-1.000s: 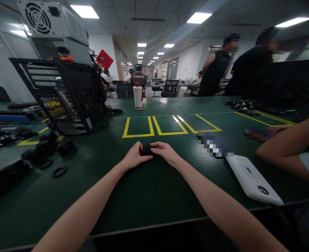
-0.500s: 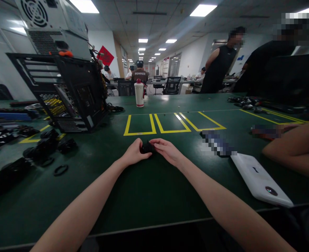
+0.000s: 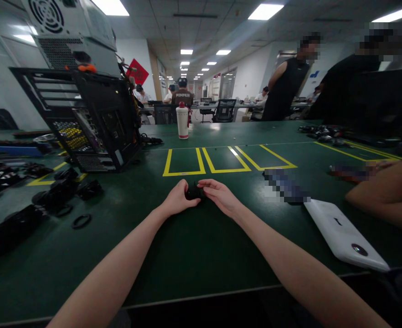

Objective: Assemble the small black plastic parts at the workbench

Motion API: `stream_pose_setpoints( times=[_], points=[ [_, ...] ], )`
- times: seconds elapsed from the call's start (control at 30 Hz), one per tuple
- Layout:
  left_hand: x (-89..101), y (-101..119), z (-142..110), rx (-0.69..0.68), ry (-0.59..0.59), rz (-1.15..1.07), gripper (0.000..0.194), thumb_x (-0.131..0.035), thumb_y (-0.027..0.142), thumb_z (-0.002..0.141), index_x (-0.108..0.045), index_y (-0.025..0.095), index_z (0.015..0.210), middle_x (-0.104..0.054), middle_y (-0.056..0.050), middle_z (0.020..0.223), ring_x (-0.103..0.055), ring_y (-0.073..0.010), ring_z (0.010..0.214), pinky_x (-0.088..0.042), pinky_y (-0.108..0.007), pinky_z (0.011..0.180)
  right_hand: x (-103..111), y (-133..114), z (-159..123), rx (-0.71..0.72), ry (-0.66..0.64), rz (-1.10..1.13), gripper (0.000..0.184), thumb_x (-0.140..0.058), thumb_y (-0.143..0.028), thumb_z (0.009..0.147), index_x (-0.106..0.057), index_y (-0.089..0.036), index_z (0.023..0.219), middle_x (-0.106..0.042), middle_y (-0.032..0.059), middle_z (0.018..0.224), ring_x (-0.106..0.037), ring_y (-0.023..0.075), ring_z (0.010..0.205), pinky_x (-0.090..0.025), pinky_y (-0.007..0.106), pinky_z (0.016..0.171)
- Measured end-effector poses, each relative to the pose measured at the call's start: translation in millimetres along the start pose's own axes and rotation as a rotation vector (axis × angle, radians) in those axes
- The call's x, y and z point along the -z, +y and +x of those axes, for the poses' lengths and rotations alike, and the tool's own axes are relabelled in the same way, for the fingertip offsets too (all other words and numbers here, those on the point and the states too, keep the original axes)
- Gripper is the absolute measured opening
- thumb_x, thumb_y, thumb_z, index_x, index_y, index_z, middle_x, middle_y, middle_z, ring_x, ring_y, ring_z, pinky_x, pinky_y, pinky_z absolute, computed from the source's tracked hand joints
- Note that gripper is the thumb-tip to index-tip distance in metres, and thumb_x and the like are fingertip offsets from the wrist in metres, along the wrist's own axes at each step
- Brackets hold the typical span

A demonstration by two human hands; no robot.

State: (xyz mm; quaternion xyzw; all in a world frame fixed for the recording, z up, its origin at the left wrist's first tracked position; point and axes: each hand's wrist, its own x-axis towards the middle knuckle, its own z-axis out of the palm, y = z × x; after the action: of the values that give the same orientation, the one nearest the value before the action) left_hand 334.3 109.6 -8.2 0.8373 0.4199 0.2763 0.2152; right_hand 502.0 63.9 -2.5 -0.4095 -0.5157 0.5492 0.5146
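My left hand (image 3: 178, 200) curls its thumb and fingers around a small black object (image 3: 193, 192) just above the green table, at the middle of the view. The object looks dark and rounded, with a small point on top; its kind cannot be made out. From the other side, my right hand (image 3: 220, 196) holds its right edge between thumb and fingertips, the fingers close together. Part of the object is hidden by both hands. To the left, a black ring (image 3: 81, 221) lies flat on the table near several black coiled cables (image 3: 55, 189).
A black computer case (image 3: 95, 123) with metal power supplies (image 3: 74, 32) on top stands at the left. Beyond the yellow tape outlines (image 3: 183, 173) is a white cup (image 3: 182, 122). At right lie a white device (image 3: 344, 234) and a co-worker's arm (image 3: 385, 191).
The view has shifted slightly, so everything sits a little further right. Both hands keep nearly the same hold on the small black object.
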Motion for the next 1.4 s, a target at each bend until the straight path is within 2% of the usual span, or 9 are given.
stream_pose_setpoints(
  times=[0.17, 0.33, 0.43, 0.6, 0.8, 1.03, 1.17, 1.3, 1.4],
  points=[
    [0.7, 2, 0, 0.019, -0.008, -0.014, 0.038, -0.06, 0.044, 0.056, -0.037, 0.018, 0.069, -0.039, 0.003, 0.067, -0.035, -0.0096, 0.057, -0.027, -0.023, 0.049, -3, 6, 3, -0.01, 0.056, -0.017, 0.036, -0.054, -0.012, 0.068, -0.05, -0.02, 0.103, -0.05, 0.0051, 0.113, -0.047, 0.0144, 0.106, -0.037, 0.031, 0.09],
    [0.7, -1, -1, -0.008, -0.023, -0.031, 0.037, -0.059, 0.045, 0.058, -0.036, 0.019, 0.07, -0.04, 0.003, 0.067, -0.036, -0.0092, 0.056, -0.028, -0.022, 0.048, -3, 8, 3, -0.035, 0.008, -0.132, 0.037, -0.054, -0.013, 0.068, -0.051, -0.02, 0.105, -0.052, 0.0049, 0.111, -0.048, 0.0153, 0.104, -0.034, 0.036, 0.093],
    [0.4, -2, -1, -0.019, -0.015, -0.021, 0.038, -0.058, 0.046, 0.058, -0.036, 0.019, 0.071, -0.04, 0.003, 0.067, -0.036, -0.0093, 0.057, -0.028, -0.023, 0.049, -2, 5, 1, -0.037, -0.034, -0.098, 0.034, -0.055, -0.015, 0.068, -0.052, -0.019, 0.101, -0.054, 0.0043, 0.107, -0.05, 0.0145, 0.1, -0.036, 0.034, 0.09],
    [0.6, -1, -1, 0.008, -0.036, -0.021, 0.039, -0.059, 0.046, 0.058, -0.036, 0.019, 0.073, -0.041, 0.003, 0.069, -0.037, -0.0094, 0.057, -0.029, -0.023, 0.049, -3, 6, 5, -0.026, 0.034, -0.028, 0.02, -0.052, -0.018, 0.07, -0.056, -0.016, 0.09, -0.054, 0.0052, 0.106, -0.051, 0.0139, 0.097, -0.037, 0.032, 0.088],
    [0.6, 1, -1, 0.013, -0.02, -0.01, 0.039, -0.058, 0.047, 0.059, -0.034, 0.019, 0.072, -0.041, 0.003, 0.068, -0.037, -0.0096, 0.057, -0.028, -0.023, 0.048, -3, 17, 13, 0.005, 0.079, -0.059, 0.036, -0.055, -0.016, 0.068, -0.052, -0.019, 0.104, -0.053, 0.0053, 0.109, -0.049, 0.0141, 0.102, -0.036, 0.031, 0.091],
    [-2.6, -2, -1, 0.016, -0.005, 0.015, 0.04, -0.058, 0.048, 0.058, -0.034, 0.019, 0.072, -0.041, 0.003, 0.067, -0.037, -0.0096, 0.057, -0.028, -0.023, 0.048, -3, 9, 6, 0.01, 0.036, -0.097, 0.028, -0.058, -0.017, 0.065, -0.057, -0.018, 0.093, -0.057, 0.004, 0.102, -0.051, 0.0147, 0.097, -0.035, 0.033, 0.09],
    [-3.5, -3, 0, 0.026, -0.002, 0.02, 0.041, -0.059, 0.049, 0.057, -0.034, 0.019, 0.072, -0.041, 0.003, 0.068, -0.037, -0.0097, 0.057, -0.028, -0.023, 0.047, -5, 9, 6, 0.047, 0.082, -0.039, 0.02, -0.057, -0.021, 0.066, -0.058, -0.017, 0.086, -0.058, 0.0036, 0.098, -0.052, 0.0148, 0.093, -0.037, 0.034, 0.088],
    [-3.3, -4, 0, 0.021, 0.01, 0.02, 0.041, -0.059, 0.049, 0.057, -0.034, 0.019, 0.071, -0.041, 0.003, 0.066, -0.037, -0.0096, 0.056, -0.028, -0.023, 0.047, -6, 14, 11, 0.064, 0.149, -0.019, 0.031, -0.059, -0.015, 0.064, -0.056, -0.02, 0.094, -0.055, 0.0036, 0.104, -0.051, 0.0144, 0.096, -0.037, 0.033, 0.089],
    [-2.5, -3, -1, 0.018, 0.003, 0.007, 0.04, -0.058, 0.048, 0.058, -0.034, 0.019, 0.072, -0.041, 0.003, 0.067, -0.037, -0.0095, 0.056, -0.028, -0.022, 0.048, -5, 16, 13, 0.004, 0.129, -0.057, 0.036, -0.059, -0.017, 0.065, -0.055, -0.02, 0.1, -0.054, 0.0052, 0.11, -0.05, 0.0156, 0.101, -0.035, 0.034, 0.091]
  ],
)
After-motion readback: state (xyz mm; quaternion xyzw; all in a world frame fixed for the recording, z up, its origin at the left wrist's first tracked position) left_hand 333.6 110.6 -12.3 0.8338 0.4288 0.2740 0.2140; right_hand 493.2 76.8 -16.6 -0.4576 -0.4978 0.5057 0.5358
